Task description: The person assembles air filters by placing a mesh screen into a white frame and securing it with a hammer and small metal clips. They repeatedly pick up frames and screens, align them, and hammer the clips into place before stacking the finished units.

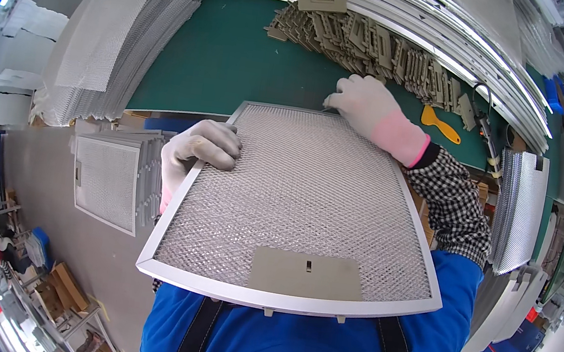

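Note:
A framed metal mesh filter (294, 192) leans between my body and the workbench, its aluminium frame around silvery mesh. A beige latch plate (307, 275) sits at its near edge. My left hand (201, 155), in a white and pink glove, is closed around the filter's left frame edge, fingers over the mesh. Just past the far frame edge is my right hand (375, 116), gloved alike. Its fingers are curled together low over the green bench top, and whatever lies between the fingertips is too small to make out.
Beyond my right hand lies a heap of beige latch plates (357, 40). A yellow scraper (442, 124) and a corded driver tool (489, 143) lie to the right. Mesh sheets (111, 39) are stacked at left, finished filters (111, 178) below. Long aluminium profiles (418, 9) line the back.

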`<state>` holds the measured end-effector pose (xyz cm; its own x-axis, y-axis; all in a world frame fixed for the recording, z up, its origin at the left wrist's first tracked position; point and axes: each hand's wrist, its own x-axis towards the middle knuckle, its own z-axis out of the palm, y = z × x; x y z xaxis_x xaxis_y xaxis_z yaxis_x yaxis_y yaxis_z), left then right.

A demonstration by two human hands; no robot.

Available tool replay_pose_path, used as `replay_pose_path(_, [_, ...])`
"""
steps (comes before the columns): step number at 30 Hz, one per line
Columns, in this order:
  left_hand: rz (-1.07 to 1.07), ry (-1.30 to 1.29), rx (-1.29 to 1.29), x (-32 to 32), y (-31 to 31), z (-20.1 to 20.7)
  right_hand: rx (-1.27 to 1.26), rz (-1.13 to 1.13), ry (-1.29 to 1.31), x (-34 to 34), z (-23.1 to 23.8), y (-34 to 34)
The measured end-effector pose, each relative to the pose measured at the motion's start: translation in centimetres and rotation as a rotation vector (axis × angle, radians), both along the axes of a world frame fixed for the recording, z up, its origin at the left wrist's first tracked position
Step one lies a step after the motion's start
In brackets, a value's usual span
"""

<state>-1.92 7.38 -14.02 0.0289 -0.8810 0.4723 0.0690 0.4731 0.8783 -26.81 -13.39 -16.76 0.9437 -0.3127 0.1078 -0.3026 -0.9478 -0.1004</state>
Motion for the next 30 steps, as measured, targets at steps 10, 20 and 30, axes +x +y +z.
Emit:
replay_pose_path(10, [0.073, 0.018, 0.031, -0.1, 0.5, -0.5, 0.080, -0.050, 0.237, 0.3, 0.9, 0.3])
replay_pose_path(20, [0.071, 0.040, 0.013, -0.4, 0.5, -0.4, 0.551, -0.160, 0.038, -0.9, -1.7, -0.3])
replay_pose_path(30, [0.081, 0.034, 0.034, -0.2, 0.8, -0.3, 0.070, -0.071, 0.112, 0.7, 0.7, -0.8])
